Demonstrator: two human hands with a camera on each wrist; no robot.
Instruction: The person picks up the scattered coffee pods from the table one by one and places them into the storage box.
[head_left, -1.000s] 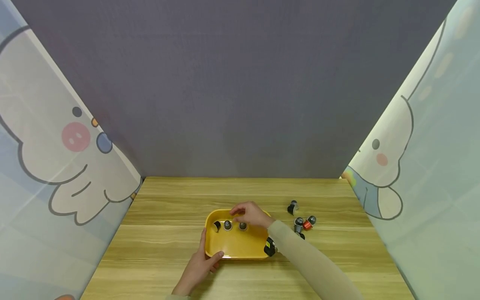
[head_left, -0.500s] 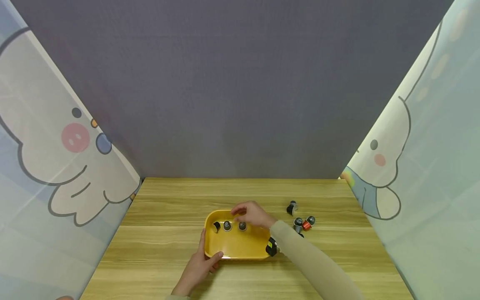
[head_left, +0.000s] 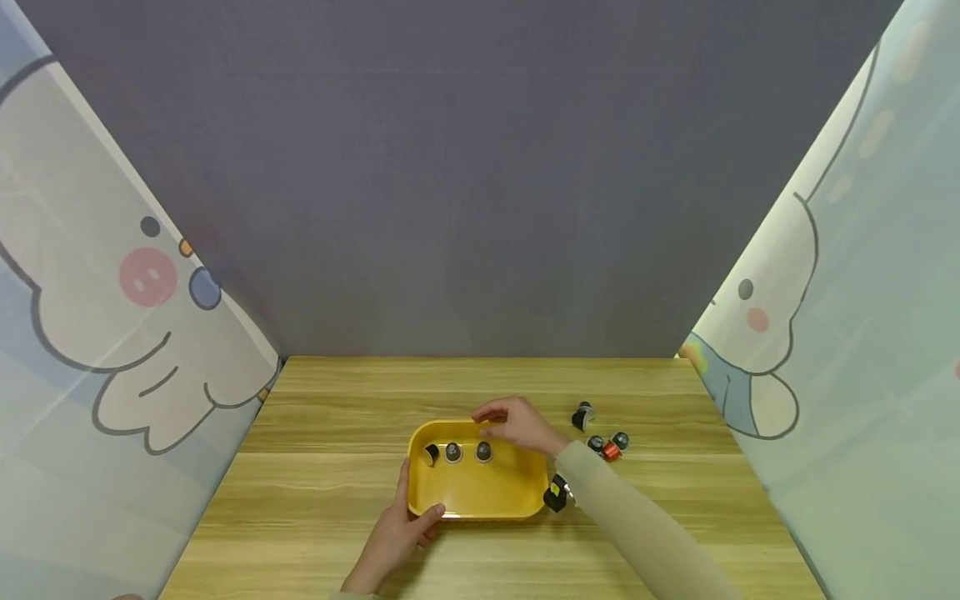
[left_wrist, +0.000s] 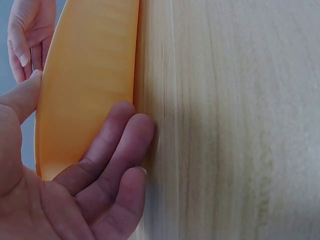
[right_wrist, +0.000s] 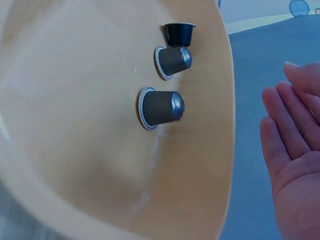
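Note:
A yellow tray [head_left: 487, 496] lies on the wooden table with three coffee capsules in it. Two dark grey capsules, the middle one [head_left: 453, 452] and the right one [head_left: 483, 452], stand on their rims; a black capsule [head_left: 431, 455] is tipped over at the left. My left hand [head_left: 397, 529] grips the tray's near left corner, thumb on the rim and fingers against the outer wall in the left wrist view. Over the tray's far right rim hovers my right hand [head_left: 519, 427], holding nothing, its fingers relaxed in the right wrist view [right_wrist: 295, 135].
Right of the tray several more capsules lie on the table: a black pair [head_left: 582, 416], a grey one [head_left: 596, 443], a dark one [head_left: 620, 440] and a red one [head_left: 611, 451]. A grey wall [head_left: 480, 208] rises behind the table.
My right hand has shifted a little to the right above the tray. The left hand keeps its grip, and the capsules in the tray stay where they were.

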